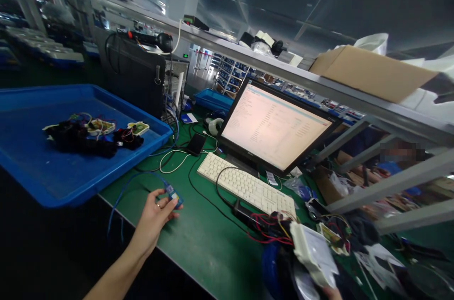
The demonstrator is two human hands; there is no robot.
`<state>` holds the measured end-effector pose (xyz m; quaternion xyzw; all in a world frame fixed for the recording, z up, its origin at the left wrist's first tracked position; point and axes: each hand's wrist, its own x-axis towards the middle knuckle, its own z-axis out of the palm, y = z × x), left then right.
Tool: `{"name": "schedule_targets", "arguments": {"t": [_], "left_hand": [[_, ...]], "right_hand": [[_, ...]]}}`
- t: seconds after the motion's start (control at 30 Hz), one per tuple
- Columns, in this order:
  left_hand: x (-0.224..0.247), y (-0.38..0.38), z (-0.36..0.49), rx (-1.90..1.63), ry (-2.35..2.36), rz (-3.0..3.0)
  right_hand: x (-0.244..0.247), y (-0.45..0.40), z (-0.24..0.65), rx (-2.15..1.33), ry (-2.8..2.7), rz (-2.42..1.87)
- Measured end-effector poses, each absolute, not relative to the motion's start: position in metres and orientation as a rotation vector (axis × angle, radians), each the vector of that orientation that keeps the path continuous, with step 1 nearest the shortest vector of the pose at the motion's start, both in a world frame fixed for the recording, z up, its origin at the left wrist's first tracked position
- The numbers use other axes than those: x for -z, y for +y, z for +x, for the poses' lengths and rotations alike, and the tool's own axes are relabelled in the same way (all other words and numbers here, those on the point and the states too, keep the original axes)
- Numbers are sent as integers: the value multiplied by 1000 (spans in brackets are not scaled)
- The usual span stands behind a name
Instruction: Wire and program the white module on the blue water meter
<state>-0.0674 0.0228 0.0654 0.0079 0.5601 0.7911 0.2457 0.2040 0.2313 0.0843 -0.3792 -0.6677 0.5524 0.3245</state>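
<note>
My left hand point(156, 215) is closed around a small blue cable adapter point(174, 196) with a pale label, above the front part of the green bench. A blue cable point(124, 186) runs from it to the left and hangs over the edge. At the bottom right, only a little of my right hand point(332, 293) shows, its fingers gripping the lower end of a white plastic housing point(314, 252). Red and yellow wires point(271, 227) lie beside that housing, and a dark bundle with blue parts point(271, 269) sits under it.
A white keyboard point(244, 184) lies before a lit monitor point(273, 123). To the left, a blue tray point(53, 182) holds wired boards and black parts. A phone point(196, 144) rests among cables. The overhead shelf point(227, 45) carries a cardboard box point(369, 71). Another person is partly visible at the right.
</note>
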Motion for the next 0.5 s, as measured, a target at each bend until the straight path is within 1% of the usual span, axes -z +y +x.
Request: {"name": "schedule_targets", "arguments": {"t": [0.13,0.27,0.33,0.5], "left_hand": [[-78,5,-67,-2187,1488,-40],[-87,-9,-71,-2270,1573,-35],[-94,-13,-73,-2315,1652,35],[-113,-7,-74,-2250,1870,299]], "right_hand": [[-51,205,146,-1726,-1539,-1009],[-42,170,92,-2174,-986,-1010],[-45,160,77,-2250,-852,-998],[-51,156,68,-2290,-901,-871]]}}
